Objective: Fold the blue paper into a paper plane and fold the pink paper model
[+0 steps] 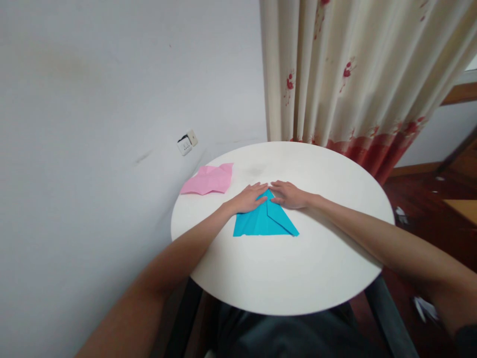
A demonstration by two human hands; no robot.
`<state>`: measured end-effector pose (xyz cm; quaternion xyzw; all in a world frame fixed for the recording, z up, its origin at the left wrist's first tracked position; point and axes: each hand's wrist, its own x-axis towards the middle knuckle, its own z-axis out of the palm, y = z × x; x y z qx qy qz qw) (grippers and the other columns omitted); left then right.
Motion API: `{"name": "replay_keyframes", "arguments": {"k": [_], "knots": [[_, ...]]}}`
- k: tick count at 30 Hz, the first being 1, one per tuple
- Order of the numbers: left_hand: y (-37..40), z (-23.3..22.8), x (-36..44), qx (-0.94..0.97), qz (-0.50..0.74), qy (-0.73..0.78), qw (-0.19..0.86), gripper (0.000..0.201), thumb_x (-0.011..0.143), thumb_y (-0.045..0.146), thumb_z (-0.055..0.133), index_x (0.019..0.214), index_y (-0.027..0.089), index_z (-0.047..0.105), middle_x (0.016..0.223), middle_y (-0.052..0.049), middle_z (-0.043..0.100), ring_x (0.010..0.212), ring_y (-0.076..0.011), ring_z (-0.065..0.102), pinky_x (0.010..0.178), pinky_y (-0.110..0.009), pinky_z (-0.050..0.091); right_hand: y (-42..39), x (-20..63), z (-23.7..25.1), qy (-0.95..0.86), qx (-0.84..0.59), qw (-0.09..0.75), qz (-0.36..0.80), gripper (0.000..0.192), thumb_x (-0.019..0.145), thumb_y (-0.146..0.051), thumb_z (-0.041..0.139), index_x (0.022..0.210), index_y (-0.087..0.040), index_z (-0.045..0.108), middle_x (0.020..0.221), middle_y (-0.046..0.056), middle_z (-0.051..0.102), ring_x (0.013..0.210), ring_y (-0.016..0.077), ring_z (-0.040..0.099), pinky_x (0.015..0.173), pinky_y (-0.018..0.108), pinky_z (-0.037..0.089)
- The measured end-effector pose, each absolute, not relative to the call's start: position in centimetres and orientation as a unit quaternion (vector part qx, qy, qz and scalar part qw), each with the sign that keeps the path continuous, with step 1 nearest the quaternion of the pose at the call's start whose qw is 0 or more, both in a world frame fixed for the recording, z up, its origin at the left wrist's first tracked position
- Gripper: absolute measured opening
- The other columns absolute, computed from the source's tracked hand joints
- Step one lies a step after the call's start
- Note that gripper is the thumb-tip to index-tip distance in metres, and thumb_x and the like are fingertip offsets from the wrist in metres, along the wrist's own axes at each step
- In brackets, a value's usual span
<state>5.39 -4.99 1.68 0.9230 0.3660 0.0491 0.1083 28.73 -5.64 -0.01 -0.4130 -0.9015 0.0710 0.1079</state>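
Note:
A blue sheet of paper (pixel 261 221) lies on the round white table, with its pointed end facing away from me. A flap on its right side is folded over, with that edge near the middle line. My left hand (pixel 250 198) lies flat across the paper's upper left part, fingers stretched toward the tip. On the other side, my right hand (pixel 289 194) rests by the tip and the right slanted edge, its fingers extended and touching the paper. The hands cover part of the upper left edge.
A creased pink sheet of paper (pixel 210 179) lies at the table's far left. The white table (pixel 283 278) stands against a wall with a socket (pixel 185 145). Behind it hangs a floral curtain (pixel 335 74). Some white objects lie on the dark floor at right.

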Motion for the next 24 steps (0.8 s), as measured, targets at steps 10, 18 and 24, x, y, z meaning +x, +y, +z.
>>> {"name": "replay_keyframes", "arguments": {"k": [10, 18, 24], "knots": [[-5.1, 2.0, 5.2, 0.918, 0.021, 0.375, 0.132, 0.070, 0.099, 0.061, 0.038, 0.159, 0.029, 0.022, 0.166, -0.006, 0.017, 0.154, -0.0302, 0.010, 0.122, -0.056, 0.006, -5.7, 28.8, -0.1, -0.899, -0.413, 0.120, 0.076, 0.065, 0.098, -0.050, 0.049, 0.151, -0.013, 0.043, 0.156, 0.022, 0.039, 0.144, 0.0378, 0.037, 0.115, 0.055, 0.032], [-4.4, 1.1, 5.2, 0.913, 0.042, 0.386, 0.123, 0.054, 0.105, 0.045, 0.028, 0.156, 0.028, 0.030, 0.165, -0.006, 0.023, 0.154, -0.0289, 0.014, 0.120, -0.059, 0.012, -5.7, 28.7, -0.1, -0.899, -0.417, 0.112, 0.073, 0.065, 0.098, -0.051, 0.048, 0.151, -0.013, 0.043, 0.156, 0.021, 0.039, 0.144, 0.0374, 0.036, 0.115, 0.054, 0.031], [-4.2, 1.0, 5.1, 0.914, 0.047, 0.384, 0.126, 0.053, 0.104, 0.044, 0.032, 0.155, 0.029, 0.031, 0.164, -0.006, 0.024, 0.153, -0.0279, 0.016, 0.120, -0.058, 0.013, -5.7, 28.6, -0.1, -0.896, -0.423, 0.112, 0.076, 0.065, 0.098, -0.051, 0.049, 0.151, -0.015, 0.042, 0.157, 0.020, 0.039, 0.145, 0.0369, 0.035, 0.117, 0.054, 0.030]]}}
